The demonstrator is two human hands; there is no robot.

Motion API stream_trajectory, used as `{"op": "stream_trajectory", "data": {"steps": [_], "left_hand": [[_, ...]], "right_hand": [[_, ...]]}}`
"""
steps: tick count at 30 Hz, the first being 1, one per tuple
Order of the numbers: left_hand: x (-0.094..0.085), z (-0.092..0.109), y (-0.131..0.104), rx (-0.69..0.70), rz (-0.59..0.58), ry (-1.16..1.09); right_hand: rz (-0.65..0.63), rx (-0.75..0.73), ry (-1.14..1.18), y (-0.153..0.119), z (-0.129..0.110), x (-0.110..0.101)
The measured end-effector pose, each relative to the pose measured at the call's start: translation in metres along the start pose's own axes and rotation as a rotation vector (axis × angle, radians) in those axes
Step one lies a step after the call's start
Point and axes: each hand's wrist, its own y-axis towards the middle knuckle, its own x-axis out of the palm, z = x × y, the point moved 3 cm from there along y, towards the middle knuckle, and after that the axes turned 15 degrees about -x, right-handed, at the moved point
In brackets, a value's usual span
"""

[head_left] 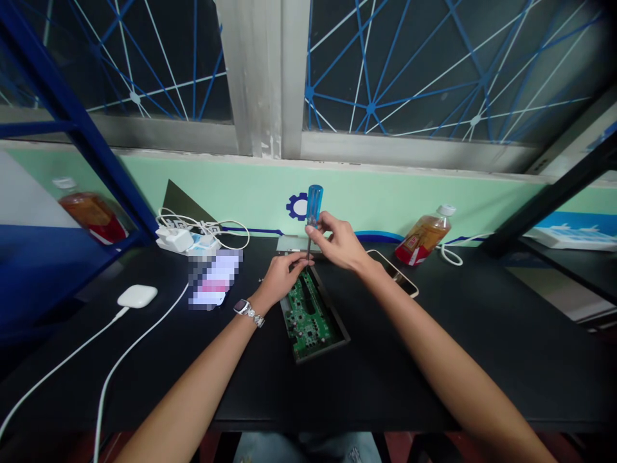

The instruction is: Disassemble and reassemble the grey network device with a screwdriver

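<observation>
Inside metal tray (343,329), green circuit board (308,325)

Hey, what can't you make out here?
All in the head view:
Screwdriver tip: too small and dark beside the left hand.
Circuit board's far end: partly behind that hand.
Left phone's screen: blurred into blocks.
Right phone: partly behind the right arm.
Right bottle's lettering: too small.

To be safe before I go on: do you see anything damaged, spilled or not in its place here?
Nothing looks spilled. The window frame has pale, ragged marks near its bottom, perhaps chipped paint, and the white cable by the white plugs lies in untidy loops.
</observation>
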Motion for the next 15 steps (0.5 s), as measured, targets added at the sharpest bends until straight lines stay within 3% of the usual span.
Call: {"op": "stream_trajectory", "data": {"steps": [5, 15], "left_hand": [[-0.001, -0.001, 0.000, -0.017, 0.039, -0.011], [0.000, 0.001, -0.001, -0.016, 0.119, 0.015]], "right_hand": [[0.152, 0.016, 0.016, 0.000, -0.003, -0.001], [0.141, 0.052, -0.370, 0.003, -0.015, -0.003]]}}
